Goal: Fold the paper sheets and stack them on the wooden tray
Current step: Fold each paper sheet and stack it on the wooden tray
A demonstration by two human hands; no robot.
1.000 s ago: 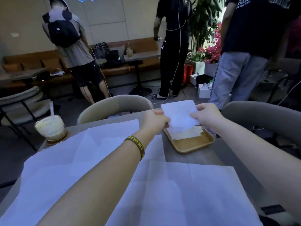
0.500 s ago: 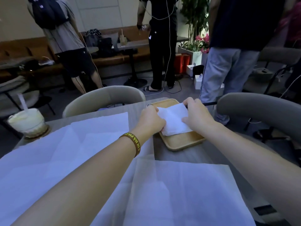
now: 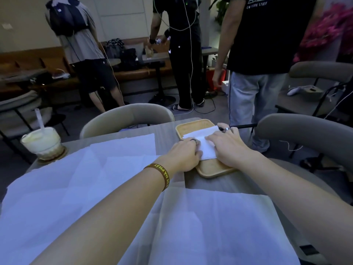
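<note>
A wooden tray (image 3: 193, 127) lies on the grey table at the far right. On it rests a folded white paper (image 3: 205, 142). My left hand (image 3: 183, 155) presses on the paper's left edge, fingers flat, a ring on one finger. My right hand (image 3: 229, 148) lies flat on the paper's right part, fingers spread, also with a ring. Large unfolded white sheets (image 3: 91, 169) cover the left of the table, and another unfolded sheet (image 3: 219, 226) lies near me under my forearms.
An iced drink with a straw (image 3: 43, 142) stands on a coaster at the table's far left corner. Two curved chair backs (image 3: 126, 117) face the table's far side. Three people stand beyond, with cables on the floor.
The folded paper came down from the air onto the tray. Both hands went from pinching its edges to pressing flat on it.
</note>
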